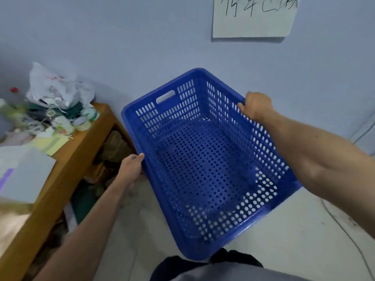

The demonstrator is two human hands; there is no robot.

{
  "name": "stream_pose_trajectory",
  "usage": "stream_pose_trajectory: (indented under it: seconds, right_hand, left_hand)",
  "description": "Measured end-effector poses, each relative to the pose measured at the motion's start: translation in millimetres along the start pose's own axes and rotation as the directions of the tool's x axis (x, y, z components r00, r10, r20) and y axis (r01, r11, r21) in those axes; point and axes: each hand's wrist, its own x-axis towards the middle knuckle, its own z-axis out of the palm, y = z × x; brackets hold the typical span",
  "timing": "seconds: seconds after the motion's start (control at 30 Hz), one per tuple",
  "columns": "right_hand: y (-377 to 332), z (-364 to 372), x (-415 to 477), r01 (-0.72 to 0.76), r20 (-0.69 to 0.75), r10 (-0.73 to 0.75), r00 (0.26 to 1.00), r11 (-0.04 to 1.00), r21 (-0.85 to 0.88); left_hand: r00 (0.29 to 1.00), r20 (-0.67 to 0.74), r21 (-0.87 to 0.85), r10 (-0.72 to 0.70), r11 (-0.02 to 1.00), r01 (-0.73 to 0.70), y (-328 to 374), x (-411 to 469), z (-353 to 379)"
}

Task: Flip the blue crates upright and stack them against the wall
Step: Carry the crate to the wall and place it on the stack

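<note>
One blue perforated crate (205, 169) fills the middle of the head view, open side up and tilted toward me, held off the floor in front of the pale blue wall (142, 47). My left hand (132, 167) grips its left long rim. On the right long rim, near the far corner, my right hand (256, 106) is closed over the edge. The crate is empty inside. A handle slot shows in its far short wall. No other crate is in view.
A wooden table (85, 142) stands at the left, cluttered with plastic bags, cups and papers (50, 106), with boxes stuffed beneath it. A handwritten paper sign (253, 17) hangs on the wall. A thin cable (345, 236) runs across the pale floor at right.
</note>
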Motion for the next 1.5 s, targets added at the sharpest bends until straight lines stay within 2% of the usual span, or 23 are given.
stream_pose_trajectory:
  seconds: [0.13, 0.3, 0.6, 0.73, 1.07, 1.23, 1.37, 1.5]
  right_hand:
    - [-18.8, 10.3, 37.7, 0.121, 0.000, -0.121, 0.993, 0.992, -0.017]
    - [-42.5, 23.8, 72.8, 0.094, 0.009, -0.094, 0.995, 0.995, 0.010]
    - [-72.4, 26.4, 124.8, 0.100, 0.079, -0.102, 0.992, 0.995, 0.020]
    - [-87.1, 23.6, 153.4, 0.158, 0.063, -0.157, 0.986, 0.987, -0.015]
    - [-111.7, 54.3, 202.7, 0.161, 0.056, -0.159, 0.986, 0.986, -0.042]
    - [-110.3, 70.7, 215.8, 0.172, 0.071, -0.169, 0.983, 0.984, -0.038]
    - [-106.3, 78.0, 220.4, 0.184, 0.103, -0.180, 0.978, 0.983, -0.022]
    - [-105.1, 78.1, 223.0, 0.203, 0.166, -0.198, 0.966, 0.979, -0.019]
  left_hand:
    - [0.998, 0.004, -0.110, -0.063, 0.992, 0.063, -18.2, -23.6, 16.6]
    - [0.995, 0.081, -0.219, -0.049, 0.973, 0.066, -32.0, -42.2, 35.5]
    - [0.938, 0.343, -0.335, -0.056, 0.925, 0.178, -41.8, -60.3, 94.5]
    - [0.942, 0.313, -0.439, -0.119, 0.861, 0.255, -30.7, -57.3, 119.7]
    - [0.955, 0.276, -0.496, -0.109, 0.835, 0.239, -0.7, -31.1, 133.8]
    - [0.945, 0.298, -0.456, -0.138, 0.849, 0.268, 11.9, -18.5, 133.0]
    - [0.918, 0.352, -0.253, -0.184, 0.925, 0.283, 26.8, -9.0, 124.8]
    - [0.888, 0.405, -0.093, -0.219, 0.956, 0.279, 38.3, 1.2, 115.6]
